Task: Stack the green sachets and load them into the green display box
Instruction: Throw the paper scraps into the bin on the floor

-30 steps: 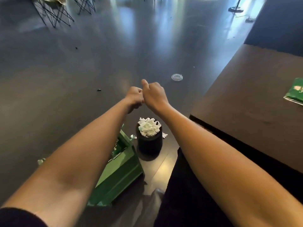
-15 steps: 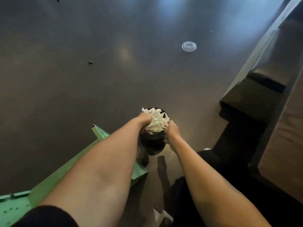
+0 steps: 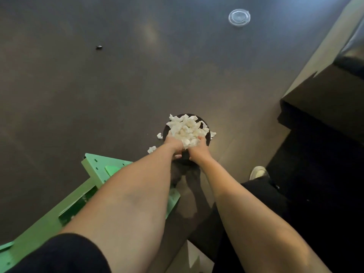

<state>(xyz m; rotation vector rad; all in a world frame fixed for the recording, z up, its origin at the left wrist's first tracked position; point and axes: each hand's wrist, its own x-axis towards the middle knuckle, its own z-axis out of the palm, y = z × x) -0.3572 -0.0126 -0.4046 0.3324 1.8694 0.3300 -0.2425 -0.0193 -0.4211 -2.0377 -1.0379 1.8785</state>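
— Across the whole view, what lies under everything?
— Dark floor (image 3: 78, 85), glossy, with pale reflections at the top. At the right edge a dark piece of furniture (image 3: 323, 99) steps down toward the person's black-clad leg.

— And the green thing?
— The green display box (image 3: 49, 219) lies tilted on the floor at lower left, running from the bottom corner up toward the middle, partly hidden under the left forearm. I see no green sachets.

— Where are the hands?
— Both arms reach forward and down to a black round bin (image 3: 206, 134) standing on the floor just beyond the box. It is heaped with crumpled white paper (image 3: 185, 129).

— Their state?
— The left hand (image 3: 174, 144) is at the bin's near rim, fingers pushed into the paper heap. The right hand (image 3: 199, 148) is beside it, fingers also buried in the paper. Whether either has actually gripped a wad, I cannot tell; the fingertips are hidden.

— Smaller bits?
— A pale shoe (image 3: 259, 172) by the right leg, a clear plastic lid (image 3: 239, 17) far off on the floor, two loose paper scraps (image 3: 152, 149) left of the bin, and a tiny dark speck (image 3: 98, 47) well apart.
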